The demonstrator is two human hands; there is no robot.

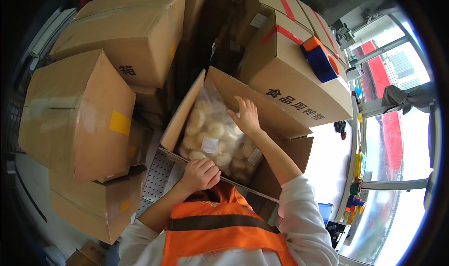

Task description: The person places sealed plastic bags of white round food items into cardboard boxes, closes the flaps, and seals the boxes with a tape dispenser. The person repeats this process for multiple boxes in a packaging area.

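In front of me stands an open cardboard box [294, 157] with its flaps up. Inside lies a clear plastic bag [214, 132] filled with several pale, round, bun-like pieces, bearing a white label [209, 144]. Beside it, deeper in the box, is a second such bag [243, 157], also labelled. My left hand [201, 175] has its fingers curled over the near rim of the box, close to the first bag's lower edge. My right hand [248, 118] is spread at the first bag's far right side, thumb apart; whether the palm presses on the plastic cannot be told.
Closed cartons [115, 34] are stacked on the left, one carton [75, 115] close by. At right stands a printed carton [298, 73] with an orange-and-blue tape roll [320, 59] on top. A white tabletop [329, 157] runs beside the windows.
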